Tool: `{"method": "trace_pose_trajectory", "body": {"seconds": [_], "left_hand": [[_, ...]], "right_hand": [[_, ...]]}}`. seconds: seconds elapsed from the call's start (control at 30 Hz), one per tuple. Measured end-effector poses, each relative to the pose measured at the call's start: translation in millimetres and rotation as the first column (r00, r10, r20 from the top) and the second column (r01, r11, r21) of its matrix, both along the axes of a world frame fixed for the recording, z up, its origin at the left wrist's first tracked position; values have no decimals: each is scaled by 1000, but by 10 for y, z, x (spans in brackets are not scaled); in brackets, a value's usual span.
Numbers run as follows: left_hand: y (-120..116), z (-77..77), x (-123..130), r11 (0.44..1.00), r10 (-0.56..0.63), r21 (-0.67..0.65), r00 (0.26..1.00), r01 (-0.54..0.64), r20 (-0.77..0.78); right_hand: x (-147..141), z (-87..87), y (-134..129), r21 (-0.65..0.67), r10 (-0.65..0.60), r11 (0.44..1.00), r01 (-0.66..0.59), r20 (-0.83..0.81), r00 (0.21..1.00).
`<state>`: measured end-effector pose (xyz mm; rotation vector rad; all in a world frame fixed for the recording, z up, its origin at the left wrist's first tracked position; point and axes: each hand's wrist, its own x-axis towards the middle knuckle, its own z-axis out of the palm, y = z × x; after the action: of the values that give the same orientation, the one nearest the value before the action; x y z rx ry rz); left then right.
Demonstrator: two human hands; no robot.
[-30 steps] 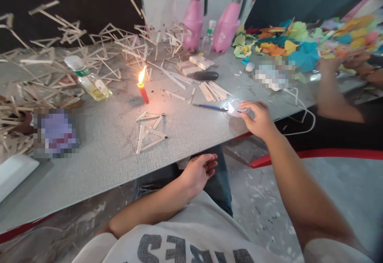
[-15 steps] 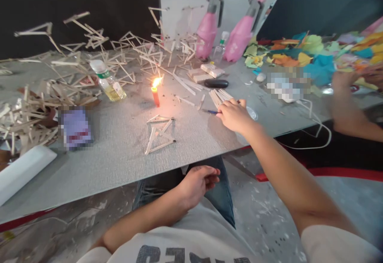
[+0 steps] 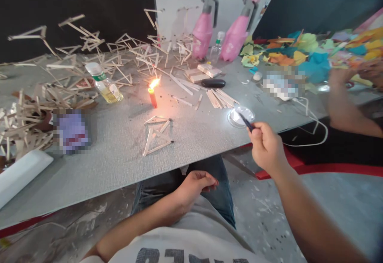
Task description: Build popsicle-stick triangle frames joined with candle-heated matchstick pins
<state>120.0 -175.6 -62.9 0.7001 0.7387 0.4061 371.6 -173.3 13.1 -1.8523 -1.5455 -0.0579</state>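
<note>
In my right hand (image 3: 266,145) is a slim dark pen-like tool (image 3: 245,120), gripped between thumb and fingers. Its tip is over a clear round shallow dish (image 3: 241,116) near the table's front edge; I cannot tell if they touch. Just behind the dish lies a bundle of thin wooden sticks (image 3: 222,98). My left hand (image 3: 199,187) rests over my lap, fingers loosely curled, with nothing visible in them. A small frame of joined sticks (image 3: 158,136) lies on the table, with a lit red candle (image 3: 152,98) behind it.
Many stick structures (image 3: 125,53) crowd the back and left. A bottle of yellow liquid (image 3: 106,85), a purple box (image 3: 72,130), two pink spray bottles (image 3: 202,35), a black oblong case (image 3: 213,83) and a white cable (image 3: 317,125) are around. Another person's arm (image 3: 344,99) reaches in at right.
My right hand has moved from the stick bundle back and right, bringing the dark tool over the dish. The dish and bundle are now uncovered. My left hand stays over my lap.
</note>
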Motion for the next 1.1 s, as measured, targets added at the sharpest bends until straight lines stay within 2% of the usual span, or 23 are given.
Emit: {"method": "trace_pose_trajectory", "body": {"seconds": [0.1,0.2,0.3,0.47,0.6,0.67,0.8,0.9,0.97,1.03,1.1], "left_hand": [[-27,-30,-18,999,-28,24,1000,28,-15],[-50,-39,-19,997,-60,51,998,61,-25],[-62,-14,-15,993,-93,71,995,94,-27],[-56,36,-28,990,-113,84,993,115,-26],[-34,20,-62,991,-108,77,994,108,-12],[-23,18,-107,991,-108,78,994,107,1],[-9,49,-272,987,-133,101,989,127,59],[-2,65,-388,985,-146,109,985,136,88],[4,59,-421,986,-137,107,986,127,93],[11,38,-423,989,-125,93,988,116,93],[15,11,-411,990,-127,80,988,120,84]], "right_hand": [[6,-131,-336,-243,52,969,-40,41,998],[-46,-173,-459,-403,90,912,-79,8,996],[-113,-184,-459,-492,46,871,-6,71,996],[-159,-212,-461,-625,-63,750,215,257,964],[-107,-160,-516,-680,-82,685,263,287,954],[-68,-141,-540,-692,-73,670,269,300,951],[-10,-162,-583,-664,-54,715,219,260,964],[-14,-173,-597,-564,-76,810,160,169,983],[-52,-170,-587,-443,-82,887,126,117,990],[-118,-171,-563,-322,-90,939,118,103,991],[-201,-179,-539,-315,-100,939,139,136,986]]}}
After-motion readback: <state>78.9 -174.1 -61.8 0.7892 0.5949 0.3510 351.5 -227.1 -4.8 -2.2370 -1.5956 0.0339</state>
